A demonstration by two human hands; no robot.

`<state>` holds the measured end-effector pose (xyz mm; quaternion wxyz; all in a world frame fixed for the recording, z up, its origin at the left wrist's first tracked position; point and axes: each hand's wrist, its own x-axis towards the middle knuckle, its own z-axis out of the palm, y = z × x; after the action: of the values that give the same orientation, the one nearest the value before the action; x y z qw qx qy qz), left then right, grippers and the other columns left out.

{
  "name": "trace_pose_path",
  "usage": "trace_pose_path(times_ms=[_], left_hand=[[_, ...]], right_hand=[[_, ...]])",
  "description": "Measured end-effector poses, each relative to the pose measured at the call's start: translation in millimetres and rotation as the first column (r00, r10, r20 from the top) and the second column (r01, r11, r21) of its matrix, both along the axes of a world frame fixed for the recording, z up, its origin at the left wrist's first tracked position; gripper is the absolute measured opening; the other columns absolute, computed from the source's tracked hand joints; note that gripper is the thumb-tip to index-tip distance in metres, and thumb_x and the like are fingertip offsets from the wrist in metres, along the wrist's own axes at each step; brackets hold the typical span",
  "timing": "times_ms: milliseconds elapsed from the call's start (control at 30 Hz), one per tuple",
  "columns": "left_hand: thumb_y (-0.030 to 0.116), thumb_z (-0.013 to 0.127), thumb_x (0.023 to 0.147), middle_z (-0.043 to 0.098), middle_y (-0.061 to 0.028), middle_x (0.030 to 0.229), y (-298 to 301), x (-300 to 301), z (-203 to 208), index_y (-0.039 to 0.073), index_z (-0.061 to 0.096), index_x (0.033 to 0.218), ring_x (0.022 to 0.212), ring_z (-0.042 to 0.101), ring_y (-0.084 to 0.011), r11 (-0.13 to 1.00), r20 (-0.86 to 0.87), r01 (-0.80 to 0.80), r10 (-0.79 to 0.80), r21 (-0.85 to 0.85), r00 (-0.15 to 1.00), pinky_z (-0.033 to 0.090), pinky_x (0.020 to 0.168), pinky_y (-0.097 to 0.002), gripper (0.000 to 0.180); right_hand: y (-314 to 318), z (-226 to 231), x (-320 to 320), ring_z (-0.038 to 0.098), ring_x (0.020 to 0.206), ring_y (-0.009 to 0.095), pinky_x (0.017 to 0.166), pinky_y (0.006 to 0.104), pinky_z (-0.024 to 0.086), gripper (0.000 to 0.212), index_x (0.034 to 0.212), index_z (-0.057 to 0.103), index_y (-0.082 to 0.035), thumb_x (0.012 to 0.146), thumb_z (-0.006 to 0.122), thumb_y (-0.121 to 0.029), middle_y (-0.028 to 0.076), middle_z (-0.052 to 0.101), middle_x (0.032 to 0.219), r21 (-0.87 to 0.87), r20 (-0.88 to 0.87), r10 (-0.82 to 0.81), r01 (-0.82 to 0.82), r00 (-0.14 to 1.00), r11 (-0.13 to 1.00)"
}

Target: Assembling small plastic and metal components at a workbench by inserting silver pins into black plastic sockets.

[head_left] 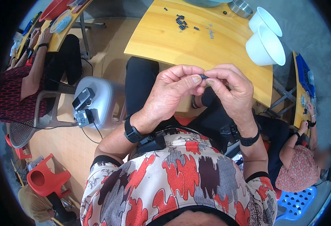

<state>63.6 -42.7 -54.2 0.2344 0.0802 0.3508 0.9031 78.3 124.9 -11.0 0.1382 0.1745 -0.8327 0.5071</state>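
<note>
Pinched between the fingers of the left hand (172, 87) and right hand (233, 87), the small dark part (203, 76) seems light, stiff and easily dropped, best held by its ends.

At the centre of the frame, the left grip (173, 88) and right grip (231, 87) pinch a small dark piece (203, 76). Toward the top, small dark parts (182, 27) lie on the yellow table (154, 41); white tubs (261, 47) show at upper right, a red stool (41, 180) at lower left.
</note>
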Motion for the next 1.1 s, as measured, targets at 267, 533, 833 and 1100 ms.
trace_pose_path(times_ms=[267,533,833,1100], left_hand=[[0.008,0.056,0.089,0.064,-0.0079,0.087,-1,-2,-1,-0.002,0.06,0.103,0.075,0.06,-0.0116,0.989,-0.061,-0.021,0.012,-0.146,0.998,0.052,0.071,-0.0253,0.018],[0.007,0.057,0.088,0.065,-0.0082,0.086,1,-4,-9,-0.002,0.062,0.103,0.073,0.061,-0.0117,0.973,-0.012,-0.012,0.01,-0.232,1.0,0.052,0.068,-0.0246,0.018],[0.012,0.056,0.09,0.066,-0.0092,0.088,-2,-4,-1,-0.003,0.06,0.106,0.075,0.064,-0.0122,0.958,-0.067,0.069,-0.091,-0.278,0.994,0.053,0.067,-0.0238,0.022],[0.01,0.053,0.091,0.066,-0.0113,0.089,-5,-3,0,0.001,0.059,0.11,0.074,0.064,-0.0155,0.964,-0.024,0.121,-0.13,-0.238,0.991,0.054,0.068,-0.0274,0.022]], right_hand=[[-1,10,-1,0.061,0.07,0.016,0.059,0.0247,0.049,0.015,0.086,0.066,-0.002,0.073,0.065,0.005,0.007,0.061,0.081,0.153,-0.057,0.004,0.005,0.998,0.988],[2,16,-16,0.059,0.066,0.022,0.059,0.0296,0.047,0.011,0.083,0.066,-0.005,0.074,0.062,0.0,0.007,0.058,0.074,0.386,-0.025,0.12,-0.102,0.992,0.917],[11,17,-20,0.059,0.07,0.02,0.061,0.0285,0.047,0.015,0.087,0.067,-0.007,0.075,0.061,0.001,0.007,0.058,0.079,0.358,0.009,0.166,-0.158,0.986,0.92],[14,26,-16,0.058,0.068,0.019,0.06,0.0272,0.046,0.011,0.086,0.065,-0.005,0.076,0.063,0.0,0.006,0.058,0.076,0.288,0.056,0.149,-0.158,0.987,0.944]])
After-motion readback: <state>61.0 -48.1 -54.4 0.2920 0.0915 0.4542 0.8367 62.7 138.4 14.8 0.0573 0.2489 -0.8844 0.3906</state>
